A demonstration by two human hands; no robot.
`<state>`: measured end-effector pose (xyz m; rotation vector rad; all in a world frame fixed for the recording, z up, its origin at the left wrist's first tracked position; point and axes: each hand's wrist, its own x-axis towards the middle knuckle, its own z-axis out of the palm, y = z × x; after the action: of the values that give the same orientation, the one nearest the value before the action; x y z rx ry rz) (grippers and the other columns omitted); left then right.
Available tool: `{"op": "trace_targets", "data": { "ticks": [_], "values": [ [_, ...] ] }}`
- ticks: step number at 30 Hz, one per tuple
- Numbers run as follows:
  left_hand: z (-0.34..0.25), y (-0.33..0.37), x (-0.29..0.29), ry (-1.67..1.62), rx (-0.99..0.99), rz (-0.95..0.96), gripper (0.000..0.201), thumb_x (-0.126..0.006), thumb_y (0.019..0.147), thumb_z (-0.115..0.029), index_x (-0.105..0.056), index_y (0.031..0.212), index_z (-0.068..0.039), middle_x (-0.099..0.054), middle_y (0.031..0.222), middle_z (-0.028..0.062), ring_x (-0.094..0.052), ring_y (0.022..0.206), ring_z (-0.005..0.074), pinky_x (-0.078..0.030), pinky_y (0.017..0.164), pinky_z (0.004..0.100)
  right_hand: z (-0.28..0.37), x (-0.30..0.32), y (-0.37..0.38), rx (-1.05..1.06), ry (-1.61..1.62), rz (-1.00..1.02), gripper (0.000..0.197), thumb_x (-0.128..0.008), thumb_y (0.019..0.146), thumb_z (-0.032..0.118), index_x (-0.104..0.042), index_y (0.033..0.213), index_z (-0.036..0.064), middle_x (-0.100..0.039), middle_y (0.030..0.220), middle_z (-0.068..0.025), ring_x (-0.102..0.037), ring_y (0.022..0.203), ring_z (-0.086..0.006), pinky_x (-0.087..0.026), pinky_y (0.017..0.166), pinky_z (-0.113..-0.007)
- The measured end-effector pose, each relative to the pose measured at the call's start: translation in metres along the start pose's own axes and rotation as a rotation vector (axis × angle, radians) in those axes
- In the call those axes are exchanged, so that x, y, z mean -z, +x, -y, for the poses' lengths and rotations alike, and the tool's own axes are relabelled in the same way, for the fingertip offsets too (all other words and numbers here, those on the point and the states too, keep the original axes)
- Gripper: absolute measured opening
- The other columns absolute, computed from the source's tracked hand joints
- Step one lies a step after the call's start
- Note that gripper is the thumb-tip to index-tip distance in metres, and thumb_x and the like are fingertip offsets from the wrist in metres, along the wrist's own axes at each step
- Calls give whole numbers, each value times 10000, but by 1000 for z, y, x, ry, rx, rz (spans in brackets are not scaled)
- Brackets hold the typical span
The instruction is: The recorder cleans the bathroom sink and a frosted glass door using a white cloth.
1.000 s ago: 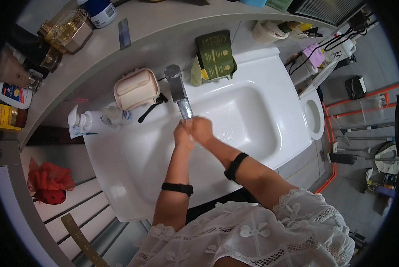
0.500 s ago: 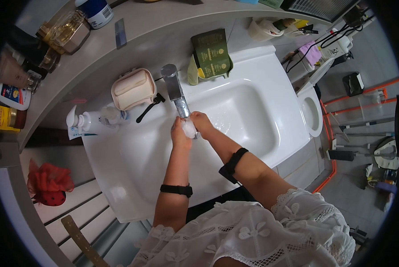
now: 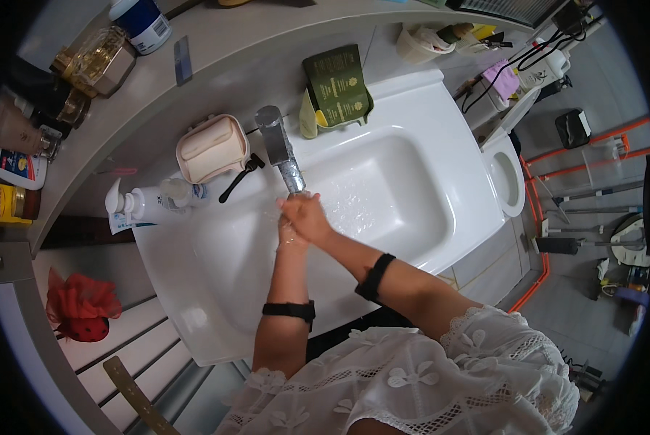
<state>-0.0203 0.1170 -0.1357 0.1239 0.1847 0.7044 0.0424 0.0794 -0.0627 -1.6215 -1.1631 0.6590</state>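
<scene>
Both hands are together beneath the chrome faucet [image 3: 276, 141], over the white sink [image 3: 412, 181]. Uppermost is my right hand [image 3: 307, 217], its fingers wrapped across the left hand. Beneath it my left hand [image 3: 287, 233] is mostly covered, and its fingers are hidden. Wet skin and droplets show at the left wrist, and splashed water glints in the basin. A black band [image 3: 289, 310] circles my left forearm; another black band [image 3: 375, 278] is on the right one.
Behind the sink stand a beige case [image 3: 212, 148], a black razor [image 3: 241, 179], a white pump bottle [image 3: 154, 203] and a green packet [image 3: 337, 90]. A grey shelf [image 3: 238, 43] with bottles curves overhead. On the right is a toilet [image 3: 504, 174]; a red mesh puff [image 3: 82, 293] hangs left.
My right hand has moved left and over the left hand, covering it. The white patch between the hands, foam or water, no longer shows. The view has shifted slightly.
</scene>
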Motion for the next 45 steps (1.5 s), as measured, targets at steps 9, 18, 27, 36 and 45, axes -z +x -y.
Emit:
{"op": "trace_targets", "data": {
  "ticks": [9,18,27,36,45],
  "values": [
    [-14,1,-46,92,44,-168,431,-347,918,-357,-456,1175,-28,-530,1107,167,-511,1053,328,-379,949,479,24,16,0,289,-234,-215,156,-576,739,104,-539,852,2,-542,857,-184,-504,844,-394,-389,772,-457],
    [10,7,-75,161,14,-543,434,-310,937,-322,-441,1205,-7,-529,1149,137,-508,1071,296,-380,969,401,-12,30,23,229,-247,-214,123,-569,781,126,-556,845,22,-519,869,-209,-506,790,-385,-365,811,-512],
    [8,7,-84,161,76,-552,413,-310,950,-389,-483,1154,-74,-545,1128,110,-518,1056,248,-417,929,385,8,43,33,187,-95,-172,160,-522,823,123,-598,906,8,-593,963,-185,-558,876,-370,-377,920,-470],
    [6,22,-81,354,-7,-822,429,-249,958,-435,-511,1049,-108,-563,992,68,-560,921,201,-465,813,337,2,17,18,-60,-13,-176,327,-454,892,210,-585,718,-34,-565,613,-147,-559,578,-260,-457,632,-406],
    [12,23,-69,764,-184,-886,508,-302,955,-458,-551,959,-15,-592,868,68,-582,779,204,-474,695,306,5,19,36,-461,503,-139,488,-447,943,350,-523,610,2,-489,525,-48,-416,487,-120,-377,472,-297]
  ]
}}
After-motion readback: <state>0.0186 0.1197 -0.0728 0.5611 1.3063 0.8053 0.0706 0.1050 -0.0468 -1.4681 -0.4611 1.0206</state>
